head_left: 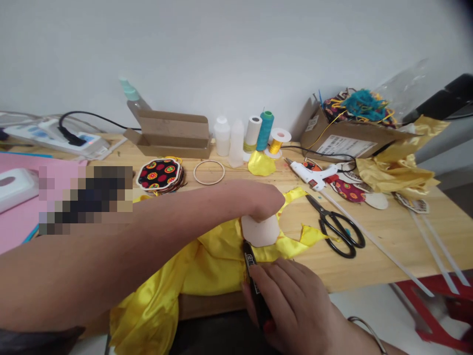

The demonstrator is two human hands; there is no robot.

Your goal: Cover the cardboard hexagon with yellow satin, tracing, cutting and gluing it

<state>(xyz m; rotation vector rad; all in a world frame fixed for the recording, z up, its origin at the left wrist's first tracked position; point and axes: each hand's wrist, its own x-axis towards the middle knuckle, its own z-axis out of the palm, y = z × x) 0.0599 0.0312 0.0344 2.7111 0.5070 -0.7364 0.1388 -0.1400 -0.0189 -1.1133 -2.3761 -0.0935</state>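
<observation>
My left hand [263,199] reaches across from the left and presses down on a pale card template [260,230], which lies on crumpled yellow satin fabric [218,261]. The fingers curl over the template's far edge and are partly hidden. My right hand [284,301] is at the near table edge, gripping a black marker pen [252,266]. The pen's tip is hidden by the fabric fold and sits against the template's lower edge. The satin spills over the table edge towards me.
Black-handled scissors [338,231] and a white glue gun [310,175] lie to the right. Behind are thread spools [266,130], plastic bottles [222,136], a wooden hoop [209,172] and a stack of patterned fabric discs [160,176]. A cardboard box [343,138] holds scraps at the back right.
</observation>
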